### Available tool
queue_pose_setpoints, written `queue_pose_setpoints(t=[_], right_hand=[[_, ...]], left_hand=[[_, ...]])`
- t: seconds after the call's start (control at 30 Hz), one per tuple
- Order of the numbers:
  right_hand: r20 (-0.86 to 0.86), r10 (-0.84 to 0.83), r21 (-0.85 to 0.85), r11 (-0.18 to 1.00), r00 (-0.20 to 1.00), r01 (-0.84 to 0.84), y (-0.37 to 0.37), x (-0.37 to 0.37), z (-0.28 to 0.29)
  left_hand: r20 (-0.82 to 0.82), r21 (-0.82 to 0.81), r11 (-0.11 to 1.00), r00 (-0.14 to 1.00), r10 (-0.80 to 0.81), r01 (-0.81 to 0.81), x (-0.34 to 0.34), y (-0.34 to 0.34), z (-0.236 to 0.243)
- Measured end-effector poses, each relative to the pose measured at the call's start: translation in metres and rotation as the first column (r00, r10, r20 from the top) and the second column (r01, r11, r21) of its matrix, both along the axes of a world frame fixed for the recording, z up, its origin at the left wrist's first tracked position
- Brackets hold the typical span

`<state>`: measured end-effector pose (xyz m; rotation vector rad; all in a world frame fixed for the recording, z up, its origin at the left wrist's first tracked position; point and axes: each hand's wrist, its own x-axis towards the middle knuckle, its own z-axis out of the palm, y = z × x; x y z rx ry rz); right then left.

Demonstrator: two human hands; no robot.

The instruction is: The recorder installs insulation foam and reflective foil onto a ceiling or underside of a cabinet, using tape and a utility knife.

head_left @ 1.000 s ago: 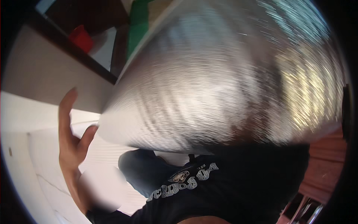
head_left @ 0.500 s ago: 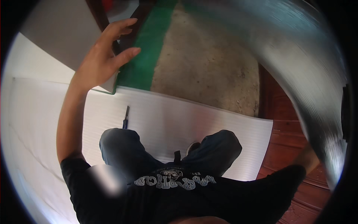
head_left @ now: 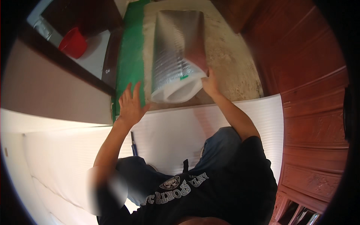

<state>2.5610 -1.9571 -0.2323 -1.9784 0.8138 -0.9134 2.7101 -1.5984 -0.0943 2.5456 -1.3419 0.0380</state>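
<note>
A silver foil bag [head_left: 179, 43] lies stretched out on the floor before me, its open white-lined mouth facing me. At the right corner of that mouth, my right hand [head_left: 210, 84] grips the bag's edge. My left hand [head_left: 131, 107] is open with fingers spread, just left of the mouth's left corner and apart from it. Near my left knee, a blue-handled utility knife [head_left: 134, 144] rests on a white foam sheet [head_left: 168, 125], partly hidden by the knee.
Carved reddish-brown wooden furniture [head_left: 313, 116] stands along the right. A green strip [head_left: 132, 48] borders the bare concrete floor [head_left: 234, 56]. To the left, beyond a pale panel [head_left: 56, 86], a red plastic container [head_left: 73, 42] sits on a white surface.
The silver bag has come down from the upper right onto the floor ahead, with my right hand at its edge. My left hand has moved lower and toward the bag.
</note>
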Motion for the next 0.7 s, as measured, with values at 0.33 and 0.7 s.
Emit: queue_pose_setpoints(t=[0.33, 0.7], right_hand=[[-0.227, 0.025, 0.156, 0.988, 0.973, 0.011, 0.003, -0.021, 0.054], [-0.27, 0.1, 0.321, 0.947, 0.958, -0.008, -0.085, -0.077, -0.017]], left_hand=[[-0.019, 0.071, 0.996, 0.998, -0.052, 0.053, -0.029, -0.157, -0.041], [-0.15, -0.123, 0.977, 0.976, 0.156, -0.175, 0.04, -0.197, -0.014]])
